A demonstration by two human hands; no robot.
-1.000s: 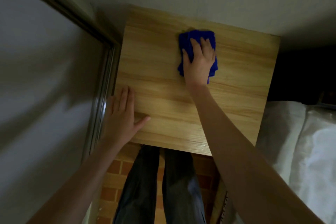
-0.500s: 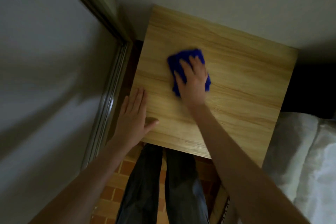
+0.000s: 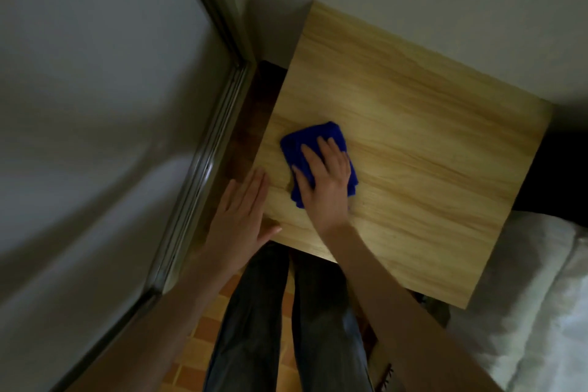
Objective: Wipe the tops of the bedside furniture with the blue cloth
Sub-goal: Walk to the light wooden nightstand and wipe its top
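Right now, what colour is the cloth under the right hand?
Deep blue cloth, clearest in the head view.

**Blue cloth on the wooden top**

The cloth (image 3: 318, 149) is deep blue, folded into a thick bunched pad, lying flat on the left half of the top (image 3: 429, 143). The top is pale wood with streaked grain, square, bare apart from the cloth, and set against the wall.

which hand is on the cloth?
The right hand, pressed flat on the blue cloth on the wooden top. The left hand lies bare at the top's near left corner, off the cloth.
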